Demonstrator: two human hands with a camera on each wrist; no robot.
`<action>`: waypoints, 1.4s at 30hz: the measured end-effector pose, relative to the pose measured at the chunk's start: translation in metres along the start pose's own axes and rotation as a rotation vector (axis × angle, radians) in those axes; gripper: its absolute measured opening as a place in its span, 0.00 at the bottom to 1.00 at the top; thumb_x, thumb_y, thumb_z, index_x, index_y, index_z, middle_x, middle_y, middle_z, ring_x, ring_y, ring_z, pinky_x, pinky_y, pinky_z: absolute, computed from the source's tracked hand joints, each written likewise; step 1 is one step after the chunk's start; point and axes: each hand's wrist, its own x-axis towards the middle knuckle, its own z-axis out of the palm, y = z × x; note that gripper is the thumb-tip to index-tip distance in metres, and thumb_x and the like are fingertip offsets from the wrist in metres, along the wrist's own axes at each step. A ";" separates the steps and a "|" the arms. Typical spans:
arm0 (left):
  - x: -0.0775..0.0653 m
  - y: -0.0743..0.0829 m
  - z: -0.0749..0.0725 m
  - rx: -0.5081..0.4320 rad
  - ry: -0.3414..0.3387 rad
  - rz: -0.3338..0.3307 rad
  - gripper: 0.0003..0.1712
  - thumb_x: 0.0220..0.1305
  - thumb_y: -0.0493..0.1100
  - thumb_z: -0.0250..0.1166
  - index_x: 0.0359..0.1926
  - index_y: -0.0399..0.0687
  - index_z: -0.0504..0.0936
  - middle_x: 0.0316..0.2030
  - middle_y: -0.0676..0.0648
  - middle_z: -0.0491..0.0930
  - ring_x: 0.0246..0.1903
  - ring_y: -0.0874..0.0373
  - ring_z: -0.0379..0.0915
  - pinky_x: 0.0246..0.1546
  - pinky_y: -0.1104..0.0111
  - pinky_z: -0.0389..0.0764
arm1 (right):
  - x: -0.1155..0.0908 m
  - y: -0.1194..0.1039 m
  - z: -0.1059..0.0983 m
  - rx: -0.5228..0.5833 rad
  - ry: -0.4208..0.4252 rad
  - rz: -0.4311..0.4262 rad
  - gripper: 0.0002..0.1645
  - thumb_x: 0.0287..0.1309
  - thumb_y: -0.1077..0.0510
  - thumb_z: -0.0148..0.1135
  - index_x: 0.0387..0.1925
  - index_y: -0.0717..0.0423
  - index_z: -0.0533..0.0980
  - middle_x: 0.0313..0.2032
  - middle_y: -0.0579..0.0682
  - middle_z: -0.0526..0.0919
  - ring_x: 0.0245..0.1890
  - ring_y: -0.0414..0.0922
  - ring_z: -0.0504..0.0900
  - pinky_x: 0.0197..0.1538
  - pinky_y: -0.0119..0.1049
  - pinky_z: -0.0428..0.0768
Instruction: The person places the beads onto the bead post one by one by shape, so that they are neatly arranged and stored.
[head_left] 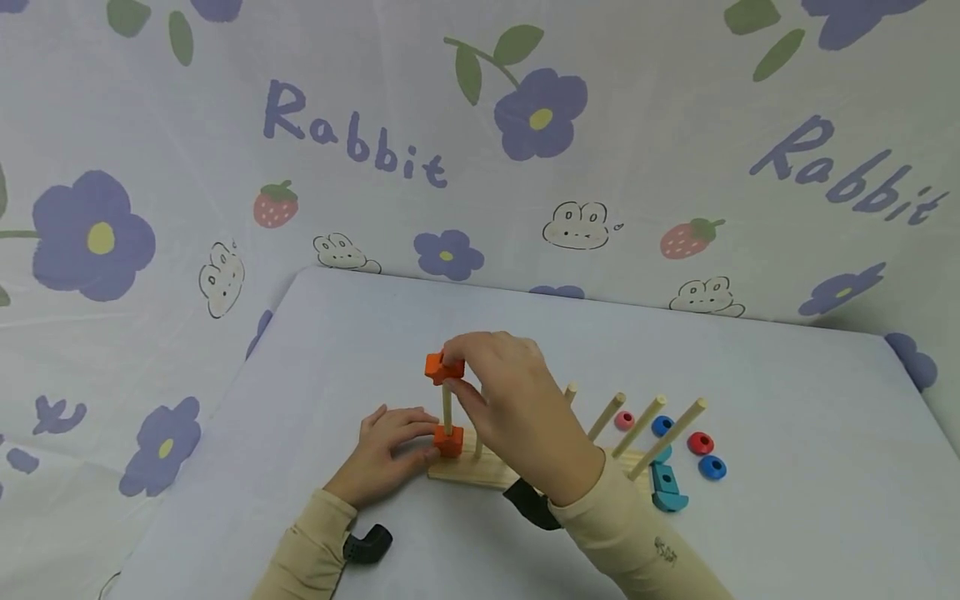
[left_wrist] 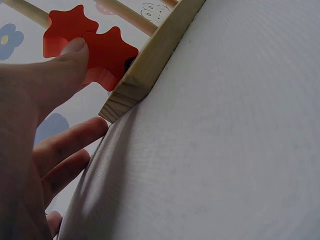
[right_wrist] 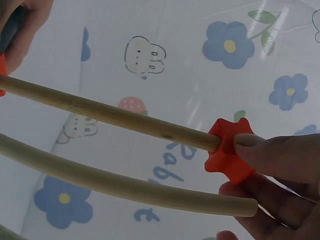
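Observation:
An orange star-shaped block sits at the top end of the leftmost wooden peg; in the right wrist view the peg's tip meets its hole. My right hand pinches that star block between thumb and fingers. Lower on the same peg, more orange star blocks rest at the wooden base. With fairly straight fingers, my left hand lies at the base's left end. Its thumb touches the lower stars, and a fingertip meets the base's corner. My right hand hides the base's middle.
Several bare pegs rise from the base's right part. Teal blocks lie by its right end. Beyond them are blue beads, a red bead and a pink bead. A printed cloth hangs behind the white table.

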 end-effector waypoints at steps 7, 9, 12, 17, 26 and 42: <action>-0.001 0.001 0.000 0.004 0.004 -0.001 0.17 0.63 0.57 0.63 0.52 0.67 0.80 0.53 0.63 0.76 0.61 0.58 0.66 0.66 0.43 0.43 | -0.006 -0.001 0.005 -0.109 0.021 -0.015 0.09 0.54 0.62 0.70 0.35 0.52 0.77 0.39 0.44 0.81 0.46 0.43 0.78 0.48 0.44 0.72; -0.001 0.002 0.000 0.003 0.008 0.003 0.17 0.63 0.57 0.64 0.52 0.67 0.81 0.53 0.62 0.76 0.61 0.58 0.66 0.66 0.42 0.43 | -0.007 -0.001 0.006 -0.135 0.031 -0.013 0.08 0.54 0.61 0.70 0.35 0.52 0.78 0.39 0.45 0.81 0.46 0.44 0.78 0.49 0.45 0.71; -0.002 0.003 0.000 0.008 0.015 0.006 0.17 0.62 0.56 0.65 0.52 0.66 0.81 0.53 0.61 0.77 0.61 0.58 0.67 0.65 0.42 0.44 | -0.009 -0.001 0.008 -0.210 0.053 -0.018 0.07 0.55 0.60 0.69 0.36 0.51 0.78 0.39 0.46 0.80 0.45 0.46 0.78 0.50 0.48 0.71; -0.003 0.002 0.000 0.016 0.021 0.016 0.17 0.62 0.54 0.65 0.52 0.64 0.81 0.53 0.60 0.77 0.60 0.56 0.67 0.65 0.41 0.45 | -0.013 -0.002 0.014 -0.360 0.092 -0.042 0.07 0.56 0.59 0.68 0.37 0.50 0.79 0.36 0.47 0.80 0.42 0.48 0.77 0.47 0.50 0.70; -0.003 0.002 0.001 0.030 0.028 0.026 0.17 0.61 0.53 0.66 0.51 0.62 0.82 0.54 0.57 0.77 0.61 0.55 0.67 0.65 0.40 0.45 | -0.021 -0.002 0.028 -0.437 0.136 -0.084 0.10 0.51 0.68 0.65 0.33 0.50 0.80 0.30 0.43 0.84 0.42 0.46 0.78 0.51 0.57 0.65; 0.001 0.003 -0.001 0.010 0.040 0.034 0.17 0.60 0.48 0.68 0.52 0.61 0.82 0.54 0.57 0.77 0.59 0.56 0.68 0.64 0.39 0.45 | -0.046 0.006 0.061 -0.637 0.201 -0.120 0.12 0.41 0.64 0.72 0.30 0.49 0.82 0.44 0.52 0.82 0.64 0.55 0.69 0.60 0.65 0.49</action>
